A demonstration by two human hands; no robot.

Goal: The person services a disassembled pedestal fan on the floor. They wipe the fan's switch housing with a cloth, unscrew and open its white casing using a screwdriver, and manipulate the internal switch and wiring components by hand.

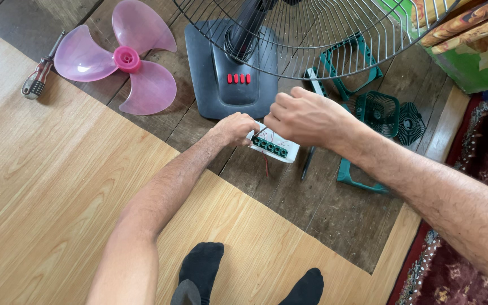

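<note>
Small white plastic box [276, 147] with a row of green terminals along its near edge, held low over the dark plank floor [334, 209], just in front of the fan base. Left hand [234, 129] closed around the box's left end, fingers curled and knuckles up. Right hand [306, 117] above the box's upper right part, fingers drawn together in a pinch over the thin red wires [266, 161] that run from the box; exactly what the fingertips pinch is hidden by the hand. A red wire hangs down from the box toward the floor.

Directly behind the hands, the dark grey fan base [224, 73] with a row of four red buttons [239, 78] on its sloping front; above it the round wire guard [334, 39], tilted over the base. To the right of the box, green plastic frame pieces [362, 178] and small green and dark round grilles [393, 116] lying on the floor. A slim dark tool [308, 162] lies on the floor just right of the box.

Far left, a translucent pink three-bladed fan blade [125, 59] lying flat, and beside it a screwdriver [39, 76] with a dark handle at the edge of the pale wood-grain sheet [46, 186]. Upper right corner, a green box-shaped package [475, 62] with yellow and brown patterned faces. Lower right, a dark red patterned rug [470, 277]. At the bottom edge, two feet in black socks [199, 271] on the pale sheet
</note>
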